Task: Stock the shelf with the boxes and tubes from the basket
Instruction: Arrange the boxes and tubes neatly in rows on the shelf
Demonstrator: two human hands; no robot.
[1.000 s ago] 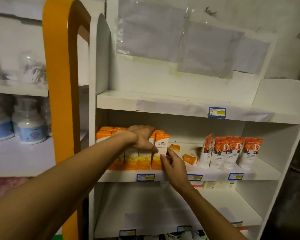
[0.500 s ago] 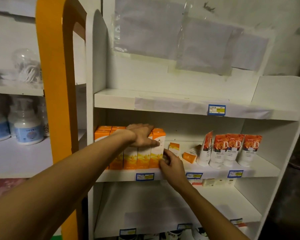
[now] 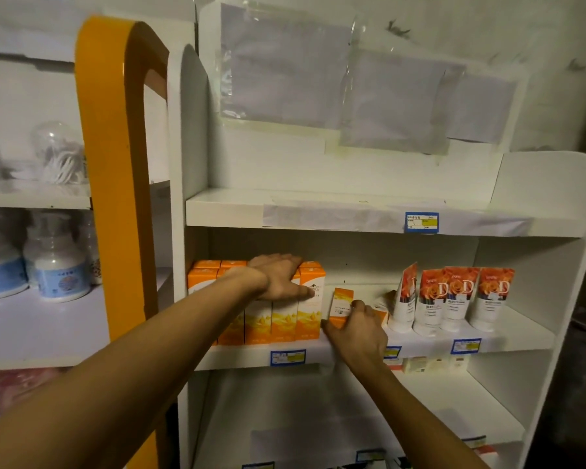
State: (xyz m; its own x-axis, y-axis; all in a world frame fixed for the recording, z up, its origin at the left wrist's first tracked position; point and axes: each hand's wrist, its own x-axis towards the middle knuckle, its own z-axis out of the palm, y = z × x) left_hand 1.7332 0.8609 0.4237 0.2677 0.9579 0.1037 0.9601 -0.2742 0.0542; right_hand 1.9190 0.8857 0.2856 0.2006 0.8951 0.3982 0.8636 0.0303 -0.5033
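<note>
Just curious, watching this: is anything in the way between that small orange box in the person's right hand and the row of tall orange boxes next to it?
Nothing visible. The small orange box, pinched by the right hand, stands just right of the tall orange boxes, with only bare shelf between them. The left hand rests on the row's top.

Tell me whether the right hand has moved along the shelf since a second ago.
Yes. The right hand has shifted rightward, away from the tall orange boxes, onto the small orange box.

A large white "D" stands on each orange tube (image 3: 458,301). Print on the boxes (image 3: 310,299) and price tags (image 3: 421,222) is too blurred to read.
</note>
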